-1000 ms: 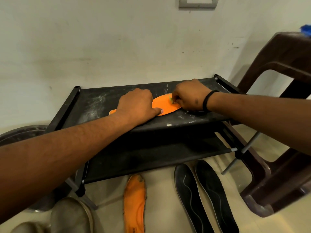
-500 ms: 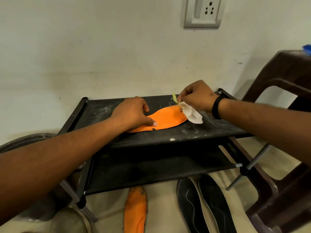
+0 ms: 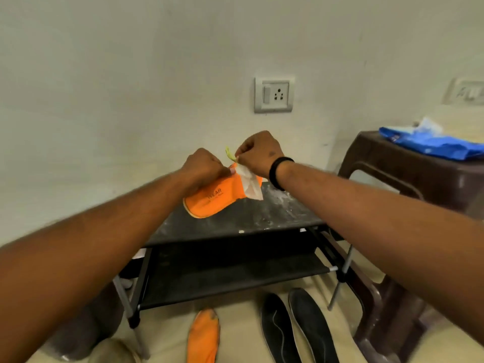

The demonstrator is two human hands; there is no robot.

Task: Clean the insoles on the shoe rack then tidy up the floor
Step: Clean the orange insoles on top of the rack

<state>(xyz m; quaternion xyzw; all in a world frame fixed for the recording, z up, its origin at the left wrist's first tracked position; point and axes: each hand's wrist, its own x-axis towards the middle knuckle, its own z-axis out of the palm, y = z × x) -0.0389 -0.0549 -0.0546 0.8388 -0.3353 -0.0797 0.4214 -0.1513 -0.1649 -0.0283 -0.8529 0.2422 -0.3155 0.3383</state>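
My left hand (image 3: 203,165) grips the far end of an orange insole (image 3: 212,199) and holds it tilted above the black shoe rack (image 3: 235,224). My right hand (image 3: 258,154) pinches a white wipe (image 3: 250,186) and a small yellow-green scrap (image 3: 230,153) against the insole's upper edge. The wipe hangs down over the insole. White powder dusts the rack's top shelf. On the floor in front lie a second orange insole (image 3: 203,336) and two black insoles (image 3: 296,328).
A brown plastic stool (image 3: 408,184) stands at the right with a blue packet (image 3: 432,142) on top. A wall socket (image 3: 275,95) sits above the rack. A dark round container (image 3: 78,334) and a shoe (image 3: 115,352) lie at lower left.
The orange insole has been lifted off the top shelf by my left hand. My right hand rose with the wipe. The view has tilted upward.
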